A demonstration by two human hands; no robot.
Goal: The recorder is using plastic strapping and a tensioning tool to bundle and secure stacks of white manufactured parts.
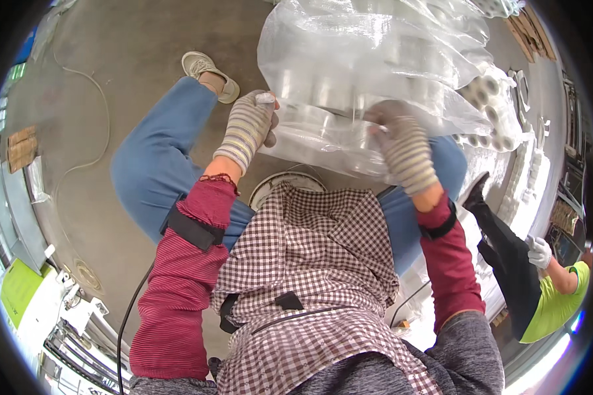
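A clear plastic bag (375,39) lies in front of me over several shiny silver cylinders (326,92), which show blurrily through the film. My left hand (249,128), in a striped knit glove, is at the bag's left edge with its fingers curled closed. Whatever is between those fingers, if anything, is hidden. My right hand (402,145), gloved the same way, is over the near right part of the bag. Its bent fingers are smeared by motion, so their grip is unclear.
Under me is a round seat (286,184). More wrapped tubes (487,99) are stacked to the right. Further right, a co-worker in a lime-green shirt (557,299) wears a white glove. A thin hose (102,131) trails across the floor at left, near white machinery (66,316).
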